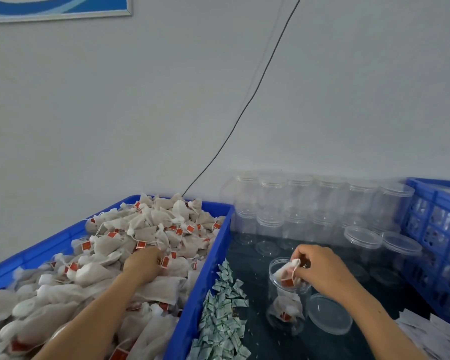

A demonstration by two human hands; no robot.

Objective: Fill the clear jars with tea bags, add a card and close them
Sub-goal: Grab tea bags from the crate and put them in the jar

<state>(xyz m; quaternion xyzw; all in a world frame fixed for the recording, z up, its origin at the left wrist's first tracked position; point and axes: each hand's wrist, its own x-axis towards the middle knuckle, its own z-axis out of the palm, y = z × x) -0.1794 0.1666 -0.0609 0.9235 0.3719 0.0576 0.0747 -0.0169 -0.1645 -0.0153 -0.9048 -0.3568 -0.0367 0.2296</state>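
An open clear jar (287,302) stands on the dark table with at least one tea bag at its bottom. My right hand (320,267) pinches a white tea bag (287,270) with a red tag over the jar's mouth. My left hand (144,263) reaches into the blue tray (213,245) heaped with tea bags (151,229), its fingers buried among them; what they hold is hidden. The jar's clear lid (329,314) lies flat just right of the jar. A pile of small green-and-white packets (225,313) lies left of the jar.
Several empty clear jars (309,203) stand stacked along the wall behind. A blue lattice crate (437,229) sits on the right. White paper cards (431,331) lie at the lower right. A dark cable (244,110) runs down the wall.
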